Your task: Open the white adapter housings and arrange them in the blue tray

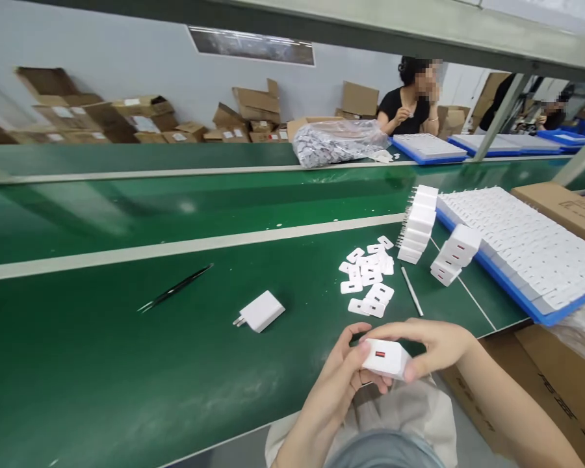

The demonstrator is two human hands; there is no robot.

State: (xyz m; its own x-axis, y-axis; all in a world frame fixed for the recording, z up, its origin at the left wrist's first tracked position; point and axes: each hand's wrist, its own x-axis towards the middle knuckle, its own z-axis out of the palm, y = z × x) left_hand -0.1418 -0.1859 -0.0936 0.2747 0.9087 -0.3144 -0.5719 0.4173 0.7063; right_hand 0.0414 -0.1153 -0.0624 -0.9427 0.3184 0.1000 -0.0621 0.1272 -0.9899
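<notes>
Between both my hands, at the table's front edge, is a white USB charger point(392, 361) with its red port face turned up toward me. My left hand point(344, 367) grips its left end, thumb on the face. My right hand point(433, 344) closes on its right end from above. Just beyond lies a loose pile of white port covers point(369, 270). Beside them rests a thin white pen-like stick point(412, 290). Another white charger point(262, 312) lies on its side to the left, prongs pointing left. Farther left are dark tweezers point(175, 288).
Stacked chargers point(419, 224) and a shorter stack point(455, 255) stand at right. Behind them sits a blue tray point(548, 317) full of chargers, near a cardboard box point(560, 205). Across the green bench, a bag of parts point(338, 143) lies near a seated person point(409, 104).
</notes>
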